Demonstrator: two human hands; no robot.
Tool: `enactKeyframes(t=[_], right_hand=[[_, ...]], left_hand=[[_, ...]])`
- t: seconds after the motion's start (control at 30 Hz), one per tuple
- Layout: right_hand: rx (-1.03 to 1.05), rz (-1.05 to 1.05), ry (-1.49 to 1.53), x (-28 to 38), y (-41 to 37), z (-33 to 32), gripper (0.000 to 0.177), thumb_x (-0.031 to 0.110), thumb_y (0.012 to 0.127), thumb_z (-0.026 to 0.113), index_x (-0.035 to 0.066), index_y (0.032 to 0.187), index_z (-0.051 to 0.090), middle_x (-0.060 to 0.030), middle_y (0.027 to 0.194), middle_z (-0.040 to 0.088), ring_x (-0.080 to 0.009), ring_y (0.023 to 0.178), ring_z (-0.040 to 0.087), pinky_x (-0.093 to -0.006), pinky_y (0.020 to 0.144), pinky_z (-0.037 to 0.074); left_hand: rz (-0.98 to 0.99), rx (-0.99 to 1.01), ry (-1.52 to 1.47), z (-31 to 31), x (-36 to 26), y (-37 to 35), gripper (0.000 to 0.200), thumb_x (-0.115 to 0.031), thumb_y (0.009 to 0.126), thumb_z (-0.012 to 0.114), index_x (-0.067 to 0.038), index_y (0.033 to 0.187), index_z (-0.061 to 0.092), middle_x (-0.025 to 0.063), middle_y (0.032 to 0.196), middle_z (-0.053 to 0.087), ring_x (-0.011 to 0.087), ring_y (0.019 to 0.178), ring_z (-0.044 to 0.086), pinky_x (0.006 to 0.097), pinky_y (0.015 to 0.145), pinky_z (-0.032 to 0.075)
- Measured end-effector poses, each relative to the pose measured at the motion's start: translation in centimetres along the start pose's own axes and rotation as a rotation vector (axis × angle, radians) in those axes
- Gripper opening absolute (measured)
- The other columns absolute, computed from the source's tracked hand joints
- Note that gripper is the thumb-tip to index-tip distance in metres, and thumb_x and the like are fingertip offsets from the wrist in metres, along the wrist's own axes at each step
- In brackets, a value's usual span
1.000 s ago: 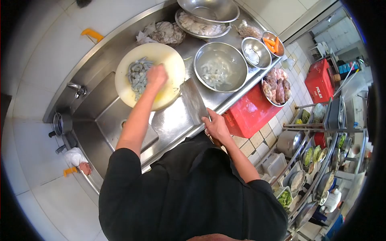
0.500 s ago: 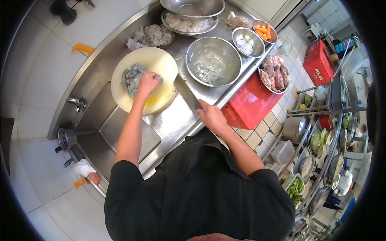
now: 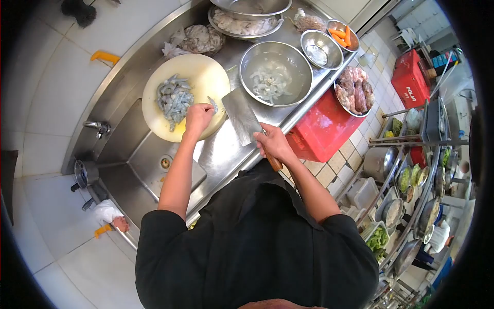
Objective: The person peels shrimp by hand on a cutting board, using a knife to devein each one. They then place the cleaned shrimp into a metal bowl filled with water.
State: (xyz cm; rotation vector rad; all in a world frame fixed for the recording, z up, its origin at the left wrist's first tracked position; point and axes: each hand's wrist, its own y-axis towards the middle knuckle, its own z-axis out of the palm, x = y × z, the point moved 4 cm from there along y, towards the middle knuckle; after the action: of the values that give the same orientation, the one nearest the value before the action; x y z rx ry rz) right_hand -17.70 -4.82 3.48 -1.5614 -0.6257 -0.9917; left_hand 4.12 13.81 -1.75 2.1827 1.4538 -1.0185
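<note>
My right hand (image 3: 272, 141) is closed around the wooden handle of a cleaver (image 3: 241, 116). Its broad blade shows nearly face-on, slanting between the cutting board and the water bowl. On the round, pale cutting board (image 3: 154, 121) lies a heap of grey peeled shrimp (image 3: 175, 98). My left hand (image 3: 199, 117) is at the right part of the board, fingers pinched at a single shrimp (image 3: 213, 104) apart from the heap. Beyond the blade, a steel bowl (image 3: 301, 92) holds water with several pale shrimp in it.
The board spans the sink (image 3: 149, 154) edge and steel counter. Behind it sit a plastic bag of seafood (image 3: 198, 39) and stacked bowls (image 3: 280, 23). To the right are a small bowl (image 3: 321, 49), a bowl of carrots (image 3: 338, 35), and meat (image 3: 355, 90) on a red cooler (image 3: 319, 129).
My left hand has come nearer my body. My right hand has turned the cleaver so its blade face shows, and its wooden handle is now visible. The view has shifted slightly.
</note>
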Motion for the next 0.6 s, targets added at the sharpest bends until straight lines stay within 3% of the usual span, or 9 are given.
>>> enactKeyframes(t=[0.13, 0.43, 0.6], right_hand=[[0.028, 0.0, 0.024, -0.3, 1.8, 0.5, 0.038, 0.013, 0.098, 0.06, 0.001, 0.134, 0.06, -0.0043, 0.067, 0.059, -0.0124, 0.049, 0.057, -0.0293, 0.043, 0.047], [0.037, -0.013, 0.02, 0.0, 4.5, 1.5, 0.038, 0.015, 0.1, 0.06, 0.004, 0.137, 0.059, -0.0018, 0.069, 0.059, -0.0104, 0.049, 0.055, -0.0275, 0.044, 0.046], [0.051, -0.001, 0.017, 0.2, 4.0, 1.7, 0.037, 0.015, 0.099, 0.061, 0.003, 0.134, 0.061, -0.0022, 0.068, 0.059, -0.0107, 0.049, 0.056, -0.0278, 0.044, 0.046]], left_hand=[[0.099, -0.068, 0.105, -0.2, -0.3, -0.4, 0.016, -0.022, 0.083, 0.071, -0.014, 0.091, 0.083, 0.014, 0.09, 0.076, 0.0363, 0.09, 0.069, 0.0436, 0.086, 0.055], [0.122, -0.084, 0.179, 0.1, 0.0, -0.1, 0.018, -0.026, 0.082, 0.07, -0.019, 0.093, 0.083, 0.0116, 0.089, 0.076, 0.0373, 0.089, 0.068, 0.0446, 0.087, 0.054], [0.149, -0.087, 0.254, -0.2, -0.5, -0.1, 0.022, -0.026, 0.083, 0.07, -0.016, 0.099, 0.082, 0.0118, 0.095, 0.076, 0.0333, 0.088, 0.073, 0.0405, 0.086, 0.057]])
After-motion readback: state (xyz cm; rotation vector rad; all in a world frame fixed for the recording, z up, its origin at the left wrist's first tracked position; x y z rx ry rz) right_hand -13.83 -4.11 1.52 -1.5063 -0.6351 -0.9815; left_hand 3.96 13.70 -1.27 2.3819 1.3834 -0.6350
